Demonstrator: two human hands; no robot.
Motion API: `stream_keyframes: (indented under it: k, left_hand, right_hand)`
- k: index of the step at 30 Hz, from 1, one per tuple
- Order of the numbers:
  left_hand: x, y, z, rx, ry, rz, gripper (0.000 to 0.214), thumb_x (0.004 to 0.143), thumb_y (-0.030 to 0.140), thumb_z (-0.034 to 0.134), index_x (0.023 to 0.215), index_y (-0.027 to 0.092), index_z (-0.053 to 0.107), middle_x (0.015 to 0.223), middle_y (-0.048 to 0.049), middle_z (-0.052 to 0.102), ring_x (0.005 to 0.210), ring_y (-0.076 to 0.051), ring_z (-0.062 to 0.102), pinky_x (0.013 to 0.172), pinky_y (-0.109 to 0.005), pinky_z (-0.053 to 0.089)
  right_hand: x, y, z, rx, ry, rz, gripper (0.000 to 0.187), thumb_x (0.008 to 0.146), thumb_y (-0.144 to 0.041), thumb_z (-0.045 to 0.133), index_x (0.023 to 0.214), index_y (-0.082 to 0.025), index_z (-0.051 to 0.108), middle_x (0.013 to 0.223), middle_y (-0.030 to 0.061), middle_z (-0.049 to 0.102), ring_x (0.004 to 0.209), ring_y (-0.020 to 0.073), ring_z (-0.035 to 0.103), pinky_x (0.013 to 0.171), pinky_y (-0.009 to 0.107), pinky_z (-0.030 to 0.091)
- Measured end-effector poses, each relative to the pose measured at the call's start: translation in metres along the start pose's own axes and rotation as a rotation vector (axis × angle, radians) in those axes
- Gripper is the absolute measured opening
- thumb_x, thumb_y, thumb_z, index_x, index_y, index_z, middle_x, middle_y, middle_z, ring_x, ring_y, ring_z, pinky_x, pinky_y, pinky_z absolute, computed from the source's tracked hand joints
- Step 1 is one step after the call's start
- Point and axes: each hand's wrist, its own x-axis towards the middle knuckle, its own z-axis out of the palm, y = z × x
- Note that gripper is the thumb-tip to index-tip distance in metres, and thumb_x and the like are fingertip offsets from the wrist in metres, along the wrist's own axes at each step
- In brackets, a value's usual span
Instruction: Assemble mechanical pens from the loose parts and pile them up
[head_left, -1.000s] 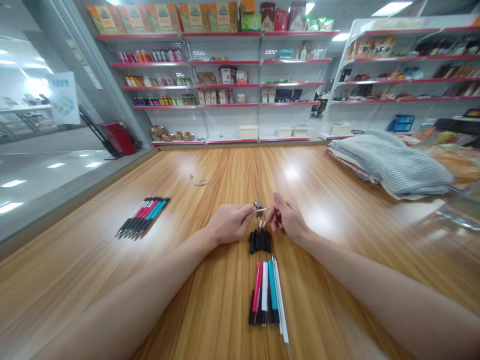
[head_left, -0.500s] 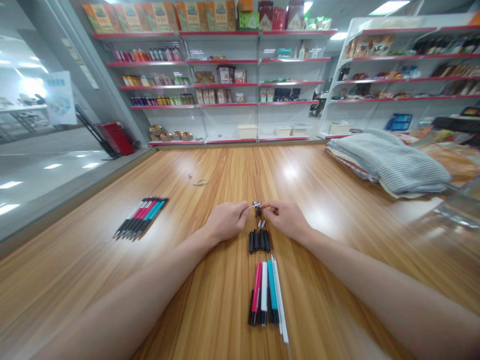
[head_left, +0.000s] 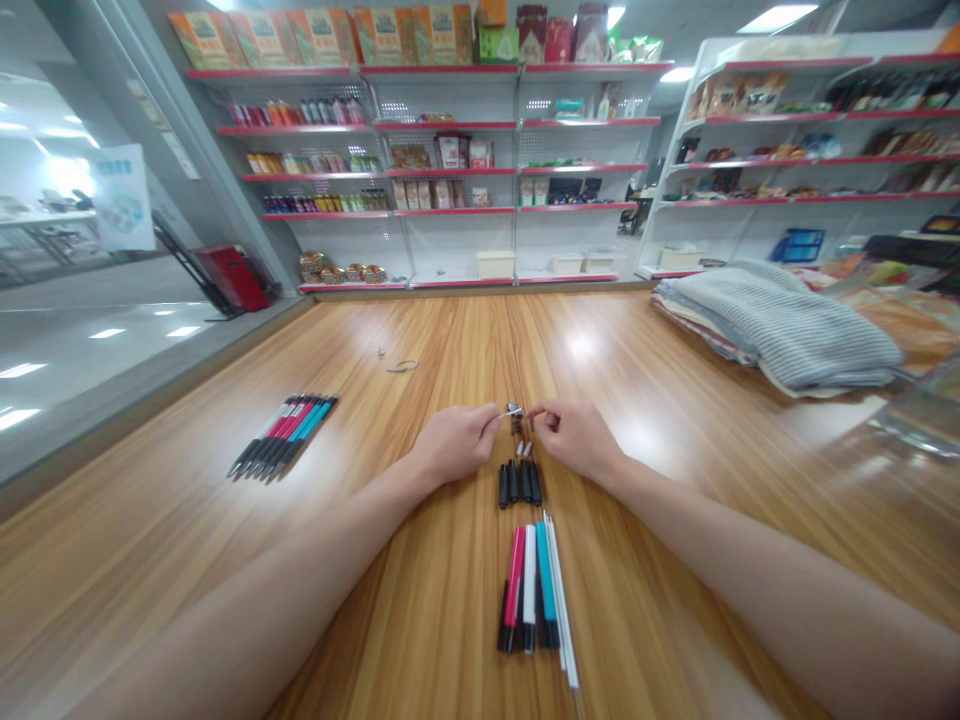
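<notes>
My left hand [head_left: 461, 440] is closed in a pinch on a small thin white pen part [head_left: 511, 412] that points to the right. Just right of its tip, my right hand [head_left: 574, 435] has its fingers curled together; whether they hold anything is too small to make out. Under the fingertips lie tiny dark and metallic pieces [head_left: 516, 425]. Nearer me come short whitish pieces [head_left: 523, 449], then a row of black pen grips [head_left: 519, 483]. Below them are a pink pen barrel [head_left: 515, 575], a white barrel [head_left: 529, 575], a blue barrel [head_left: 546, 575] and thin white refills [head_left: 561, 600].
Several whole pens [head_left: 283, 436] lie side by side at the left on the wooden table [head_left: 375, 620]. A thin looped item [head_left: 403, 366] rests farther back. Folded striped cloth [head_left: 780, 320] is piled at the right, near a clear container [head_left: 926, 410]. Stocked shelves [head_left: 450, 125] stand behind the table.
My right fingertips have drawn slightly right, away from the white part, and curled in more. My left hand stays nearly in place, still pinching it.
</notes>
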Motion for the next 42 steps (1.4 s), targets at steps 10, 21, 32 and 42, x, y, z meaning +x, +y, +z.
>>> stream_keyframes:
  k: [10,21,32,42]
  left_hand:
    - [0.0,-0.001,0.001,0.025,0.021,0.03,0.032,0.096,0.037,0.03,0.084,0.022,0.055,0.078,-0.0044,0.067,0.073,-0.021,0.063,0.059,-0.028,0.035]
    - [-0.001,0.0,0.0,0.039,0.033,0.08,0.03,0.096,0.036,0.032,0.084,0.022,0.056,0.078,-0.0037,0.067,0.072,-0.02,0.064,0.059,-0.027,0.036]
    - [-0.001,0.0,0.0,0.067,0.028,0.118,0.029,0.096,0.035,0.032,0.084,0.022,0.055,0.078,-0.0031,0.067,0.073,-0.019,0.064,0.059,-0.027,0.038]
    - [-0.004,0.003,-0.002,0.021,0.032,0.245,0.026,0.096,0.031,0.032,0.092,0.022,0.056,0.085,-0.0029,0.069,0.075,-0.018,0.064,0.061,-0.027,0.039]
  right_hand:
    - [0.002,0.006,-0.002,-0.075,0.004,-0.044,0.01,0.083,-0.022,0.056,0.078,-0.021,0.065,0.081,0.0025,0.065,0.074,0.0154,0.058,0.064,0.025,0.038]
    - [0.002,-0.001,-0.001,0.066,0.138,-0.144,0.009,0.087,-0.015,0.052,0.086,-0.018,0.06,0.088,0.0034,0.063,0.08,0.0155,0.057,0.072,0.026,0.041]
    - [0.001,-0.002,-0.001,0.038,0.142,-0.153,0.009,0.088,-0.015,0.053,0.085,-0.018,0.06,0.088,0.0037,0.063,0.081,0.0161,0.058,0.073,0.027,0.043]
    - [-0.003,-0.012,-0.003,0.115,0.032,-0.319,0.013,0.093,-0.024,0.05,0.094,-0.02,0.063,0.092,0.004,0.066,0.088,0.0158,0.061,0.077,0.025,0.043]
